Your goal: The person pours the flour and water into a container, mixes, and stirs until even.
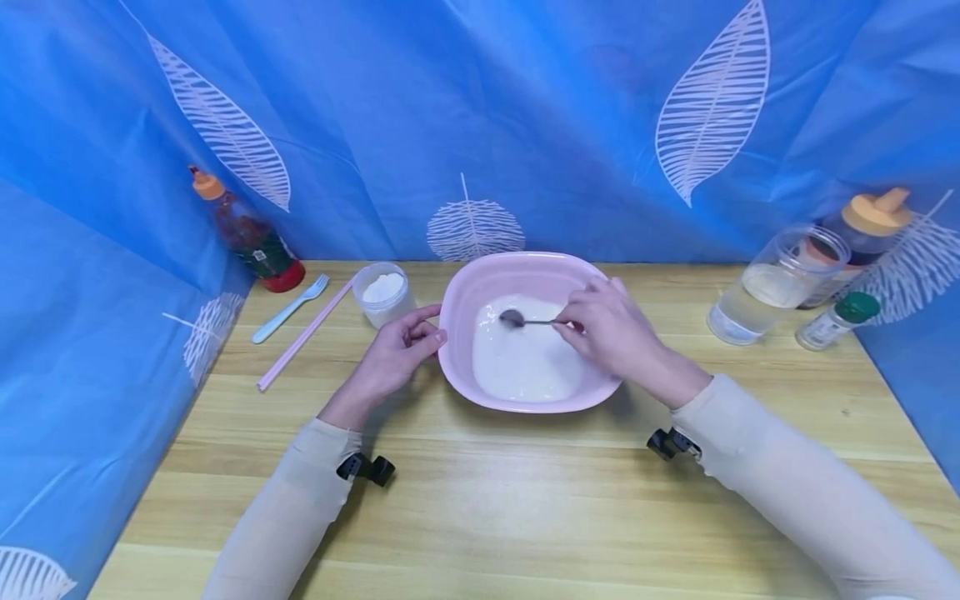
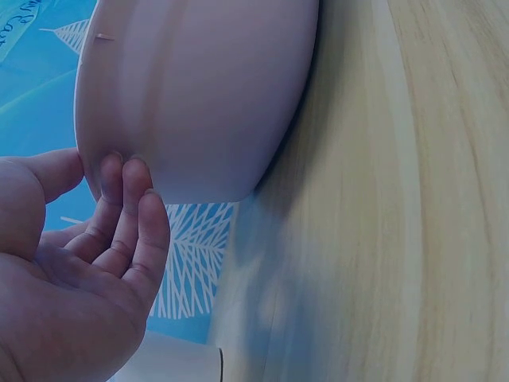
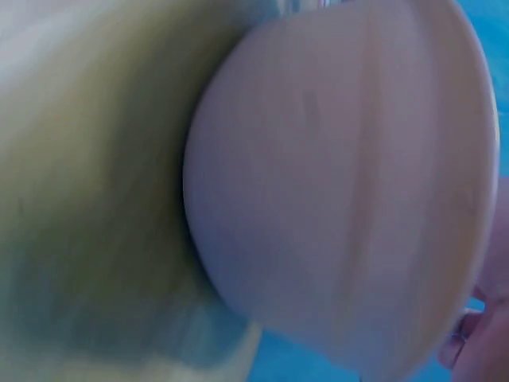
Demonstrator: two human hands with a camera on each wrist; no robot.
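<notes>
A pink plastic basin stands on the wooden table with a smooth white mixture inside. My left hand pinches the basin's left rim; in the left wrist view the thumb lies on the rim and the fingertips press the outer wall from below it. My right hand reaches over the right rim and grips the handle of a small metal spoon. The spoon's dark bowl end lies at the white mixture. In the right wrist view the hand shows only partly, behind the basin's rim.
Left of the basin are a jar of white powder, a pink stick, a light blue fork and a red sauce bottle. At right stand a clear cup of liquid, an orange-capped bottle and a green-capped shaker.
</notes>
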